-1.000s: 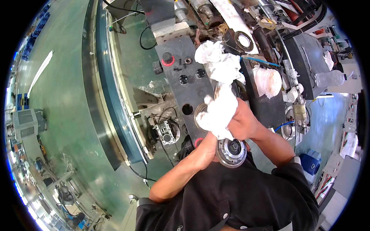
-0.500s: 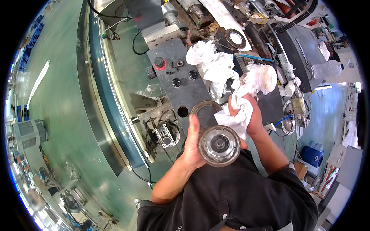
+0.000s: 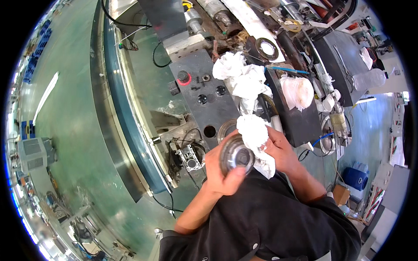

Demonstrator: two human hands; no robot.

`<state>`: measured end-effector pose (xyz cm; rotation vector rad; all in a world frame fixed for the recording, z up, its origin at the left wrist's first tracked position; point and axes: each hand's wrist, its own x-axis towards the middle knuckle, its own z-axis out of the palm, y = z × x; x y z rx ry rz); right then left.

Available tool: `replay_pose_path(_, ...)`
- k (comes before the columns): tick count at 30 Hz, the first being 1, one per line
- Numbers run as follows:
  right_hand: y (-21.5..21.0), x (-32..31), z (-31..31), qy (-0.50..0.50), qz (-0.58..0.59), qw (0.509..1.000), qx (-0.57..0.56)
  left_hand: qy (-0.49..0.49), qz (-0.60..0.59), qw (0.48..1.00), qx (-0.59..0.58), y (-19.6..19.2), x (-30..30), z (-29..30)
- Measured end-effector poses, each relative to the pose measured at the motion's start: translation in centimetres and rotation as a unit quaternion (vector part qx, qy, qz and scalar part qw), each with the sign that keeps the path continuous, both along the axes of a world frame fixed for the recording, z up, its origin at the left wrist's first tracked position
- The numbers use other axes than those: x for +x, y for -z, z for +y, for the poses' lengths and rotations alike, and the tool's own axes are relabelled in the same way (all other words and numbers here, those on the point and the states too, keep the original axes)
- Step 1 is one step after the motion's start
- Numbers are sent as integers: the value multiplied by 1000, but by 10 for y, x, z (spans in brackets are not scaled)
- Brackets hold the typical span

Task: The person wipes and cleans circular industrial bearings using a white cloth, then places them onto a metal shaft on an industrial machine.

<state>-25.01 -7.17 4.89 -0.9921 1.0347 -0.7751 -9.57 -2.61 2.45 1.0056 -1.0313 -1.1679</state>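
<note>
My left hand (image 3: 216, 174) is closed round a round metal flange (image 3: 231, 157) with a raised hub in its middle, tilted in front of my body. The thumb lies across its face. In my right hand (image 3: 282, 152) is a crumpled white wiping cloth (image 3: 253, 132), held against the far edge of the flange; its loose end hangs below the fingers. Just beyond, a metal ring (image 3: 226, 130) lies on the dark machine block, partly hidden by my hands. Another heap of white cloth (image 3: 244, 78) rests farther off on the machine.
A roll of white cloth (image 3: 298, 92) sits on a dark block at the right. Small bolts (image 3: 195, 81) lie on the machine plate (image 3: 187, 67). A second ring (image 3: 267, 48) rests farther back. At the right stands a clear plastic bottle (image 3: 369, 79). A long rail (image 3: 126, 130) runs along the left.
My right hand has come away from the cloth roll, toward me and left, bringing the crumpled cloth to the flange. My left hand has tilted the flange and moved its thumb onto the face.
</note>
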Motion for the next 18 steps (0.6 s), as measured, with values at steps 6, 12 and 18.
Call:
replay_pose_path(6,17,-6,3,-74,5,997,2,-1,-163,982,-93,6,8,-6)
replay_pose_path(12,13,7,-9,-19,-25,998,-49,-3,-111,993,-39,2,-1,-6)
replay_pose_path(18,-16,6,-44,-194,71,976,-75,53,90,990,99,2,11,9)
